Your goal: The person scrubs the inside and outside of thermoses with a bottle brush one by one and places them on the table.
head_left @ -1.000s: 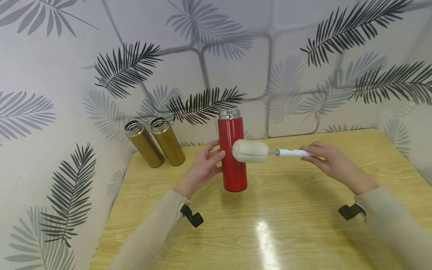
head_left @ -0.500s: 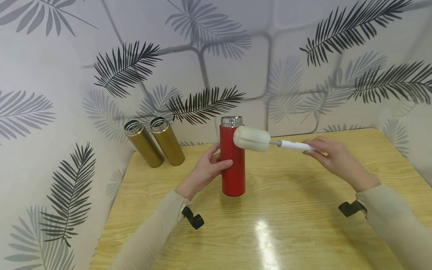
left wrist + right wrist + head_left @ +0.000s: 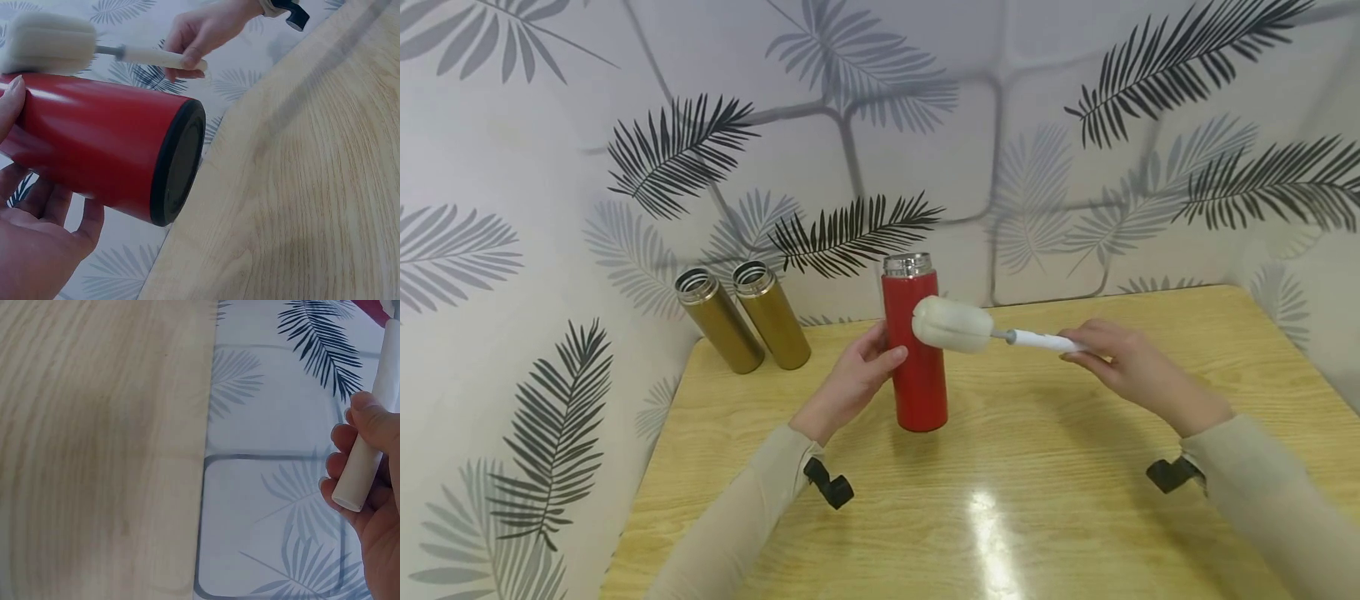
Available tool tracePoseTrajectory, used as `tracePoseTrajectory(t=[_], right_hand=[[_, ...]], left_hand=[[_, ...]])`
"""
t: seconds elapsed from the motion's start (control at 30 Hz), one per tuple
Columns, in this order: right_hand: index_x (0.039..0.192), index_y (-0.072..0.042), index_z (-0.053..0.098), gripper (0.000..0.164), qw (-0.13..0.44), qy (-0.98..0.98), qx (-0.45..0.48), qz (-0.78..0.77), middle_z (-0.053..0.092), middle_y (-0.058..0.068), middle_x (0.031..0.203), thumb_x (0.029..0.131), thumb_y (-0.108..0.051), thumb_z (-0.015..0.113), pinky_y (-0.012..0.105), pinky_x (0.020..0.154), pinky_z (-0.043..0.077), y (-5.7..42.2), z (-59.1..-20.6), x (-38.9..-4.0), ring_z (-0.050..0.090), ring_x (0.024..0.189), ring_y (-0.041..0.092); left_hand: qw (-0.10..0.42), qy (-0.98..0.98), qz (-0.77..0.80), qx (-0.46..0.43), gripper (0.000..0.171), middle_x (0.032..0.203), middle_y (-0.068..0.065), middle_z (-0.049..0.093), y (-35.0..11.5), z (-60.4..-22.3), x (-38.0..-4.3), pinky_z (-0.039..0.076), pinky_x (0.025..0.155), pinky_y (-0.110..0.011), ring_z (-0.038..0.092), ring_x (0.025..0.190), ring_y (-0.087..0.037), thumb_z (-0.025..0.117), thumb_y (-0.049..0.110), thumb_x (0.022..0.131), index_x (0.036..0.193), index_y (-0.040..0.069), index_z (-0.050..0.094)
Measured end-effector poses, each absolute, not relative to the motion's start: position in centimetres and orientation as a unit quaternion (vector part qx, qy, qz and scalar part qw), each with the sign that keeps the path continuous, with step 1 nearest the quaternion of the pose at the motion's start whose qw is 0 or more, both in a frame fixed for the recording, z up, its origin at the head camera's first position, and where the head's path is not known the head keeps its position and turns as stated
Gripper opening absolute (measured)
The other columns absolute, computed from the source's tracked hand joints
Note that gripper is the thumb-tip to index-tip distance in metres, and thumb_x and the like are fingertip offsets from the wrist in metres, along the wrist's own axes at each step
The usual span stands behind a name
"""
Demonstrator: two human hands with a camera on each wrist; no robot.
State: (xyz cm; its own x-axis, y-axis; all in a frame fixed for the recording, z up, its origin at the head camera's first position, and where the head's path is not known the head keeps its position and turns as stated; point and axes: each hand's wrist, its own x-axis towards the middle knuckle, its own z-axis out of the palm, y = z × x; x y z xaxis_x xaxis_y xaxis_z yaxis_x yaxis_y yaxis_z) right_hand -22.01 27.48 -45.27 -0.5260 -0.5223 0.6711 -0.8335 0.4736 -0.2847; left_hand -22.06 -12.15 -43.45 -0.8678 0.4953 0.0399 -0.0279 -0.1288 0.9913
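Observation:
My left hand point(image 3: 859, 375) grips a red thermos bottle point(image 3: 922, 392) around its side, thumb across the front. The bottle is lidless, its silver threaded neck bare, and it is held up over the table. In the left wrist view its dark base point(image 3: 186, 164) faces the camera. A bottle brush with a cream sponge head point(image 3: 953, 325) is pinched by its white handle in my right hand point(image 3: 1127, 367). The sponge lies against the bottle's outer wall, on the upper right side. The right wrist view shows fingers curled round the white handle point(image 3: 362, 469).
Two gold thermos bottles point(image 3: 718, 323) without lids stand together at the table's back left. The wooden table point(image 3: 1060, 500) meets a wall point(image 3: 925, 167) with a leaf pattern behind and at the left.
The bottle dips and tilts slightly, then rises a little again. The brush head goes up along the bottle's side, then back down. Both hands keep their holds.

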Motion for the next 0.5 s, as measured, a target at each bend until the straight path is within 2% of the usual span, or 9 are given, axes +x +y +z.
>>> tracePoseTrajectory(t=[0.03, 0.13, 0.23, 0.4, 0.43, 0.5], right_hand=[[0.112, -0.002, 0.076, 0.054, 0.248, -0.821, 0.417, 0.302, 0.069, 0.000, 0.090, 0.103, -0.049, 0.050, 0.018, 0.060, 0.039, 27.5, -45.5, -22.0, 0.047, 0.071, 0.002], [0.113, -0.002, 0.075, 0.036, 0.228, -0.823, 0.425, 0.298, 0.068, -0.001, 0.092, 0.101, -0.034, 0.064, 0.018, 0.058, 0.040, 27.5, -46.2, -21.8, 0.047, 0.072, 0.001], [0.113, -0.002, 0.075, 0.026, 0.212, -0.824, 0.435, 0.293, 0.068, -0.003, 0.093, 0.097, -0.022, 0.072, 0.018, 0.059, 0.041, 27.6, -46.6, -21.6, 0.049, 0.074, 0.000], [0.112, -0.003, 0.075, 0.030, 0.198, -0.822, 0.450, 0.287, 0.066, -0.004, 0.093, 0.100, -0.030, 0.065, 0.015, 0.062, 0.042, 27.8, -46.8, -21.3, 0.049, 0.076, 0.000], [0.111, -0.004, 0.075, 0.026, 0.197, -0.822, 0.451, 0.286, 0.066, -0.004, 0.094, 0.099, -0.025, 0.068, 0.015, 0.063, 0.042, 27.8, -46.8, -21.2, 0.050, 0.076, 0.000], [0.110, -0.005, 0.075, 0.020, 0.197, -0.823, 0.453, 0.279, 0.066, -0.004, 0.094, 0.095, -0.018, 0.074, 0.015, 0.064, 0.042, 27.8, -46.8, -21.1, 0.051, 0.077, 0.001]], left_hand=[[0.177, 0.634, 0.730, 0.181, 0.067, 0.159, -0.014, 0.043, -12.2, -43.4, -22.1, 0.035, 0.122, -0.047, 0.043, 0.144, -0.030, 0.064, 0.023, 0.105, 0.163, 0.012, 0.032], [0.169, 0.626, 0.741, 0.173, 0.064, 0.161, -0.011, 0.042, -12.4, -43.2, -22.2, 0.034, 0.123, -0.047, 0.040, 0.147, -0.029, 0.061, 0.020, 0.106, 0.163, 0.013, 0.032], [0.163, 0.613, 0.754, 0.172, 0.073, 0.161, -0.012, 0.042, -12.5, -43.0, -22.3, 0.034, 0.122, -0.048, 0.041, 0.146, -0.029, 0.069, 0.030, 0.102, 0.162, 0.013, 0.030], [0.157, 0.592, 0.770, 0.177, 0.099, 0.158, -0.015, 0.043, -12.7, -42.8, -22.7, 0.038, 0.120, -0.048, 0.045, 0.142, -0.030, 0.080, 0.053, 0.084, 0.160, 0.013, 0.030], [0.157, 0.588, 0.773, 0.177, 0.100, 0.157, -0.015, 0.044, -12.8, -42.8, -22.8, 0.039, 0.119, -0.048, 0.045, 0.141, -0.029, 0.080, 0.054, 0.082, 0.159, 0.013, 0.030], [0.154, 0.582, 0.778, 0.178, 0.089, 0.154, -0.014, 0.046, -12.9, -42.6, -22.8, 0.042, 0.117, -0.046, 0.047, 0.139, -0.029, 0.077, 0.048, 0.089, 0.157, 0.013, 0.033]])
